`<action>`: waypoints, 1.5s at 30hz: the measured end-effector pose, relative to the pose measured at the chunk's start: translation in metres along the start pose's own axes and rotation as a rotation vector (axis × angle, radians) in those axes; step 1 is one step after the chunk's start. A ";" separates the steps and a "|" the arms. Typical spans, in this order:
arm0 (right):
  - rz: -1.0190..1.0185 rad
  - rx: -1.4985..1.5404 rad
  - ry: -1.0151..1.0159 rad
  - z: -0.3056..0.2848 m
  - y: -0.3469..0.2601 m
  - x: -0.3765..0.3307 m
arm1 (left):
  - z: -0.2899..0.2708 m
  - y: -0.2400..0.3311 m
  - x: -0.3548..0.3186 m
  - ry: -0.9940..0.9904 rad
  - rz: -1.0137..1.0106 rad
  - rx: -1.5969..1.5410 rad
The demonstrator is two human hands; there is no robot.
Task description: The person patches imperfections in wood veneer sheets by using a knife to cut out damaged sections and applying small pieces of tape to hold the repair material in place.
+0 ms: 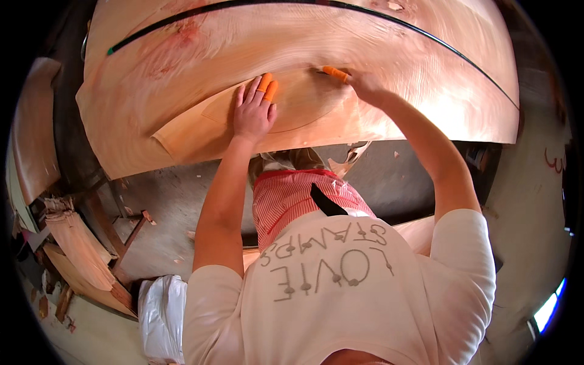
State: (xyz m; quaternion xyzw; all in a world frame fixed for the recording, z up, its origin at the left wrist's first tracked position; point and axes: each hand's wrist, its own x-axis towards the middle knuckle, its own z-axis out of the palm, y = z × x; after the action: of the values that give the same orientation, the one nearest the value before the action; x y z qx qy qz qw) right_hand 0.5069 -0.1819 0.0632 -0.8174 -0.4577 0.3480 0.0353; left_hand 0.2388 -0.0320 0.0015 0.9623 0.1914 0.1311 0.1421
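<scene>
My left hand [254,114] lies flat on a smaller piece of tan veneer [194,125], fingers stretched out, with orange finger covers on two of them. A faint curved outline runs across this piece. Farther right, my right hand [363,86] is closed round a small knife-like tool [320,72], and its thin dark tip meets the wood. Something orange shows at the front of this hand; whether it is a finger cover or a handle I cannot tell. Under both hands spreads a large sheet of wood veneer [121,115] with swirling grain.
A long black strip [243,5] with a green end crosses the far part of the sheet. Scraps of veneer [82,243] pile up at the left, near a white plastic bag [163,316]. A torn scrap [350,159] hangs below the sheet's near edge.
</scene>
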 end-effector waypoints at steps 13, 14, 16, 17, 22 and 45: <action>0.201 -0.177 0.229 0.126 0.052 -0.111 | -0.002 0.006 0.007 -0.043 0.031 0.071; 0.173 -0.160 0.274 0.125 0.054 -0.111 | -0.001 0.006 0.007 -0.042 0.030 0.067; 0.162 0.007 0.314 0.105 0.058 -0.113 | 0.000 0.004 0.006 -0.045 0.023 0.068; 0.155 0.090 0.333 0.092 0.058 -0.112 | 0.001 0.003 0.005 -0.047 0.017 0.068; -0.065 0.163 0.725 0.040 0.045 -0.069 | -0.002 0.003 0.006 -0.071 0.017 0.088; 0.067 0.149 0.834 0.039 -0.065 -0.114 | 0.001 -0.002 0.000 0.055 0.457 -0.230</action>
State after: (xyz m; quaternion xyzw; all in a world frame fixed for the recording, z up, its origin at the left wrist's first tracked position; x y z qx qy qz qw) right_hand 0.3979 -0.2431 0.1196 -0.8979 -0.3509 0.0208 0.2650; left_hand 0.2388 -0.0301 -0.0003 0.9542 -0.0433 0.2070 0.2117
